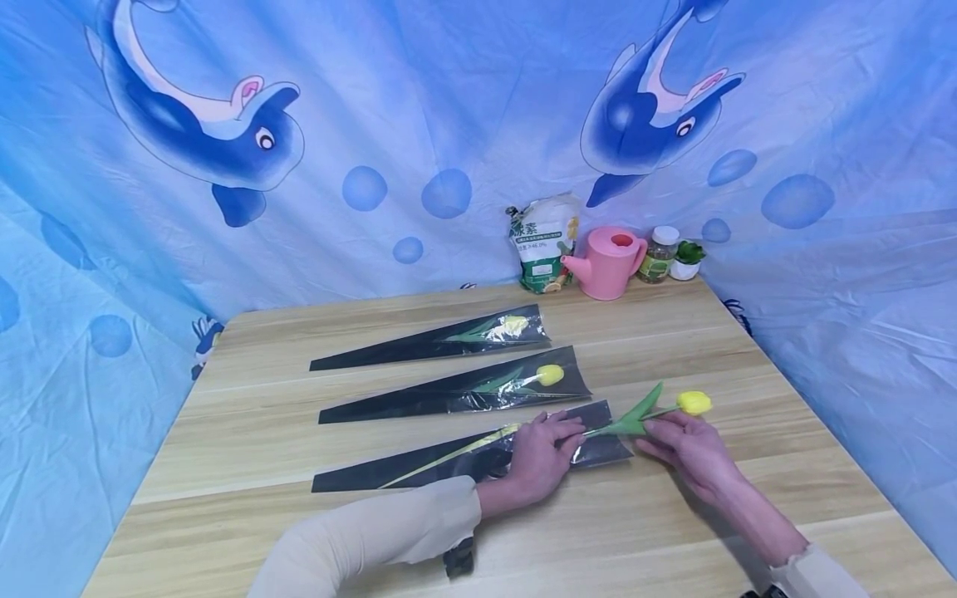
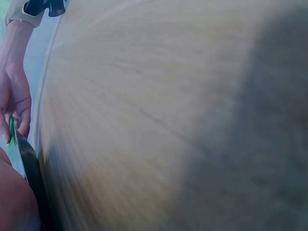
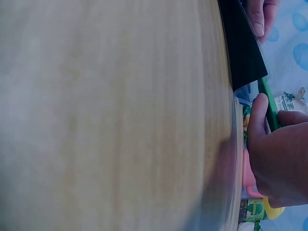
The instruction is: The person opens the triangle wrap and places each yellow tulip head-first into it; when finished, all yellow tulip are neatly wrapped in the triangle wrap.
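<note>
The yellow tulip (image 1: pixel 694 404) with green leaves is in my right hand (image 1: pixel 691 453), which pinches its stem and leaf just below the bloom. Its long stem runs left into the nearest black-and-clear flower sleeve (image 1: pixel 351 480), while bloom and leaves stick out past the wide end. My left hand (image 1: pixel 540 455) lies over that sleeve near its opening, thumb and fingers holding it. In the right wrist view the sleeve's black edge (image 3: pixel 248 53) stands beside the right hand (image 3: pixel 279 159). Fingers hide part of the stem.
Behind lie two more sleeves, the middle one (image 1: pixel 404 404) and the far one (image 1: pixel 389 354), each holding a yellow tulip. A fertilizer bag (image 1: pixel 544 245), pink watering can (image 1: pixel 607 270), lidded jar (image 1: pixel 658 257) and small potted plant (image 1: pixel 686 262) stand along the table's back edge.
</note>
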### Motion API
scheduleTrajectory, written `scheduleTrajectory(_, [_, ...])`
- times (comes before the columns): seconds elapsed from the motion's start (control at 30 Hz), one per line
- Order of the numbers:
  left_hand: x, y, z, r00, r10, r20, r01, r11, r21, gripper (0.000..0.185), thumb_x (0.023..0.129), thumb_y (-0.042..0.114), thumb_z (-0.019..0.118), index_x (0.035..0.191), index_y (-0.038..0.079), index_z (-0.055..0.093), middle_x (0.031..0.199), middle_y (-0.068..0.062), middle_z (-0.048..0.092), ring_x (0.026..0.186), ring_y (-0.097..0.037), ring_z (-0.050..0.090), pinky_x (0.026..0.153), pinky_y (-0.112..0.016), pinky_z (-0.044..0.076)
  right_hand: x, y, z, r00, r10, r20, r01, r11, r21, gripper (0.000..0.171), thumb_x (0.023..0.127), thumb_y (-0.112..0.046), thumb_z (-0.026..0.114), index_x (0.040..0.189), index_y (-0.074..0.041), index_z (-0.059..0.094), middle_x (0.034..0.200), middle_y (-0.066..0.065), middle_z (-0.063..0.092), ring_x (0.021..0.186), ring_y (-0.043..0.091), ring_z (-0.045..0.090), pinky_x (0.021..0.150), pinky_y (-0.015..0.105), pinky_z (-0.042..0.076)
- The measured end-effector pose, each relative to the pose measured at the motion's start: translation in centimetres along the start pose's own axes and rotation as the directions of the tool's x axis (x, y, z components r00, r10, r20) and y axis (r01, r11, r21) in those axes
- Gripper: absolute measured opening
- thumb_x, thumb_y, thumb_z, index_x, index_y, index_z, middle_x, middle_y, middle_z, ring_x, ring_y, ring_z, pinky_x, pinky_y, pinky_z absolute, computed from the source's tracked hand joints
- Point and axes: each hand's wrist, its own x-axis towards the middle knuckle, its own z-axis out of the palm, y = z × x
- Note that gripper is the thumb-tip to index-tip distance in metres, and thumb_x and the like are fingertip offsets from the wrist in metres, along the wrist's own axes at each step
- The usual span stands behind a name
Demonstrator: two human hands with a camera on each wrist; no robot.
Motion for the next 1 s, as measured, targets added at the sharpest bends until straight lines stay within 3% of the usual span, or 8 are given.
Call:
scheduleTrajectory(0.27, [0.0,-0.1,0.2,1.0,0.016,-0.015,-0.016,1.0,0.005,0.015,0.086,0.009,0.077,0.101,0.006,0.079,0.105,-0.004,0.075,0.109,-0.024,0.068,0.103,-0.044,0.048,-0.2,0.2,0.5,1.0,-0.012,0.021,0.013,0.998,-0.067,0.033,0.096,0.004,0.06,0.123,0.019,0.047,0.104,0.012,0.066,0.093,0.019,0.07,0.092,0.032,0.055])
scheduleTrajectory(0.43, [0.0,-0.1,0.2,1.0,-0.02,0.0,0.02,0.999,0.03,0.015,0.086,0.011,0.078,0.101,0.01,0.08,0.106,0.0,0.075,0.11,-0.02,0.068,0.101,-0.04,0.049,-0.3,0.2,0.5,0.999,0.02,0.034,-0.014,0.989,-0.148,0.041,0.096,0.002,0.06,0.125,0.024,0.041,0.101,0.017,0.069,0.089,0.02,0.071,0.086,0.031,0.057])
scheduleTrajectory(0.77, [-0.1,-0.2,0.3,1.0,-0.028,-0.007,0.028,0.995,0.097,0.017,0.085,0.016,0.08,0.101,0.013,0.08,0.103,0.003,0.075,0.1,-0.017,0.07,0.09,-0.033,0.055,-0.3,-1.0,-0.1,0.978,0.115,0.172,-0.04,0.92,-0.39,0.041,0.1,-0.015,0.059,0.122,0.019,0.053,0.097,0.018,0.068,0.084,0.022,0.065,0.071,0.034,0.06])
scheduleTrajectory(0.83, [-0.1,-0.2,0.3,1.0,-0.032,-0.001,0.032,0.996,0.088,0.017,0.085,0.016,0.08,0.102,0.013,0.08,0.102,0.003,0.075,0.098,-0.016,0.071,0.09,-0.032,0.055,-0.6,-1.3,-0.1,0.978,0.108,0.177,-0.011,0.879,-0.476,0.042,0.1,-0.016,0.06,0.122,0.019,0.054,0.093,0.016,0.069,0.081,0.023,0.065,0.068,0.033,0.06])
scheduleTrajectory(0.87, [-0.1,-0.2,0.3,0.999,-0.032,0.003,0.032,0.996,0.085,0.017,0.086,0.016,0.079,0.102,0.013,0.08,0.102,0.003,0.075,0.097,-0.016,0.071,0.089,-0.031,0.055,-0.7,-1.6,-0.2,0.98,0.092,0.174,0.016,0.844,-0.536,0.043,0.099,-0.017,0.062,0.122,0.019,0.054,0.091,0.014,0.069,0.079,0.023,0.065,0.065,0.033,0.059])
scheduleTrajectory(0.93, [-0.2,-0.2,0.2,0.999,-0.032,0.006,0.031,0.996,0.08,0.017,0.086,0.015,0.079,0.102,0.012,0.08,0.102,0.003,0.075,0.098,-0.016,0.071,0.09,-0.032,0.055,-1.1,-2.1,-0.4,0.982,0.044,0.181,0.087,0.749,-0.657,0.045,0.098,-0.017,0.064,0.122,0.019,0.054,0.085,0.01,0.069,0.074,0.023,0.065,0.061,0.031,0.057])
scheduleTrajectory(1.0, [-0.2,-0.2,0.2,0.999,-0.033,0.005,0.033,0.996,0.077,0.017,0.086,0.015,0.079,0.102,0.012,0.08,0.103,0.003,0.075,0.099,-0.016,0.07,0.091,-0.033,0.054,-1.4,-2.9,-0.8,0.981,-0.032,0.189,0.166,0.631,-0.758,0.042,0.096,-0.017,0.067,0.119,0.016,0.058,0.079,0.006,0.067,0.067,0.021,0.063,0.056,0.029,0.054])
